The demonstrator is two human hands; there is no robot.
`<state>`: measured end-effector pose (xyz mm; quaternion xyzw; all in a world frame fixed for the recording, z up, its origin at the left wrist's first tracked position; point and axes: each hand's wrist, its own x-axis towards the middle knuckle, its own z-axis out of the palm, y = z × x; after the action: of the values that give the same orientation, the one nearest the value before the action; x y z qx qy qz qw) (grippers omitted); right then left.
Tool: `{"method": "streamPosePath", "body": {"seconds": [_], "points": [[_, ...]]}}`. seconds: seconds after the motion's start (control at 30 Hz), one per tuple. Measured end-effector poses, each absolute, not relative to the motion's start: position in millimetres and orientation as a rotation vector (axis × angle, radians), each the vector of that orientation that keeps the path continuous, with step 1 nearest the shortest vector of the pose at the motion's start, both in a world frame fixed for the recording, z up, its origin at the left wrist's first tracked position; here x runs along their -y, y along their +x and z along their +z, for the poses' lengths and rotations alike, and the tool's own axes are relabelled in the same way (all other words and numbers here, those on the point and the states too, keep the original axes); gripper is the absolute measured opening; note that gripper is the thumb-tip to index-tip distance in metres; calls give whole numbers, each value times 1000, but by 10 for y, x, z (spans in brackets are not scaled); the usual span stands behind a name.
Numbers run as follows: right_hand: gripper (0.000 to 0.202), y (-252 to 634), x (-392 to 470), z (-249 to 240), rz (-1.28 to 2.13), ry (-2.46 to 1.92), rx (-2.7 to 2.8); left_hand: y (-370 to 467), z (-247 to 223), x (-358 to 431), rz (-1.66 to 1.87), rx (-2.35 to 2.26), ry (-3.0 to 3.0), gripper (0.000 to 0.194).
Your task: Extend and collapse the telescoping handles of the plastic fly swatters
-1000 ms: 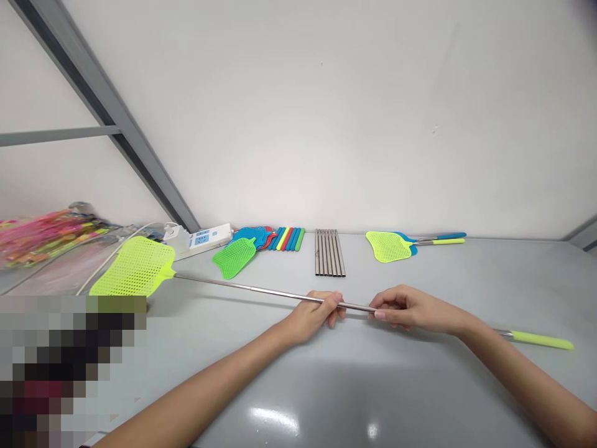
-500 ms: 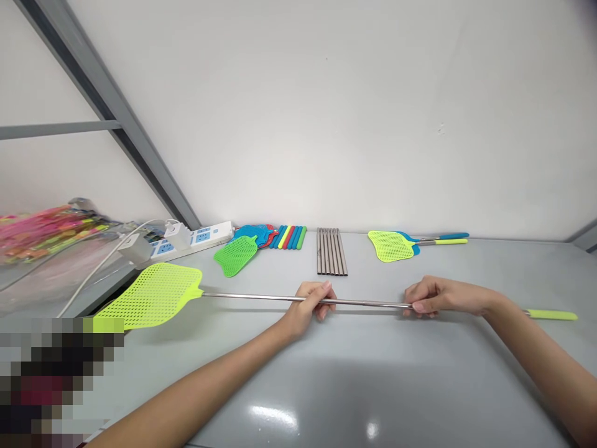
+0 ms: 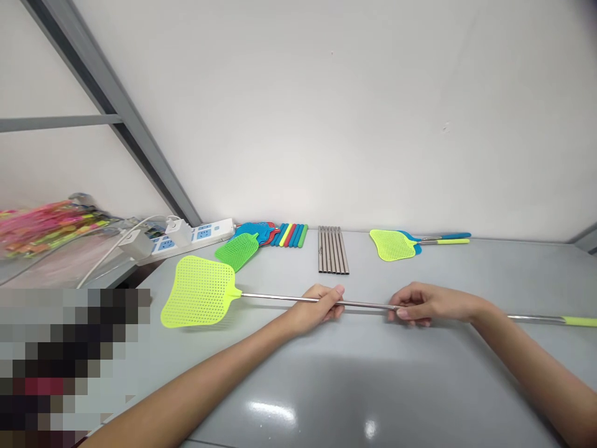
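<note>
While both hands pinch its metal rod, left hand (image 3: 313, 309) grip clamped, right hand (image 3: 422, 304) too

Left hand (image 3: 317, 308) bare, no ring, no glove. Right hand (image 3: 422, 303) bare likewise. Both forearms uncovered, no sleeves, no watch, no bracelet in view. Nails short, unpainted.

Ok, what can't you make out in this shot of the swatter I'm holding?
All in the head view:
- Swatter handle: its end is cut off by the right edge.
- Rod under the left hand and right hand: fingers hide it.
- Lower left corner: pixelated, contents unreadable.
- Pink bundle at far left: blurred.
- Power strip markings: too small.
</note>
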<state>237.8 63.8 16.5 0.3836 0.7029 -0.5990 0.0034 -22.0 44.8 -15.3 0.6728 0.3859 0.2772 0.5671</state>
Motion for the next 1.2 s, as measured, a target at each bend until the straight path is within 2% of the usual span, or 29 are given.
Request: {"method": "streamPosePath", "body": {"seconds": [0.27, 0.5, 0.6, 0.77, 0.87, 1.0, 1.2], "points": [[38, 2080, -492, 137, -2042, 1345, -2198, -212, -131, -431, 525, -930, 1789, 46], [39, 2101, -494, 182, -2003, 1266, -2211, -195, -121, -436, 600, -931, 1710, 43], [39, 2153, -517, 211, -1988, 1238, -2257, -224, -155, -454, 784, -921, 1451, 42], [39, 2250, -567, 205, -1976, 1265, -2279, -286, -221, -512, 1281, -1008, 1122, 38], [40, 2285, -586, 185, -2003, 1258, -2231, -295, -216, -521, 1413, -1032, 1035, 36], [38, 2284, -580, 188, -2004, 1279, -2194, -265, -230, -475, 1324, -1014, 1040, 39], [39, 2099, -475, 218, -2049, 1201, -2159, -136, -237, -324, 836, -992, 1233, 47]]}}
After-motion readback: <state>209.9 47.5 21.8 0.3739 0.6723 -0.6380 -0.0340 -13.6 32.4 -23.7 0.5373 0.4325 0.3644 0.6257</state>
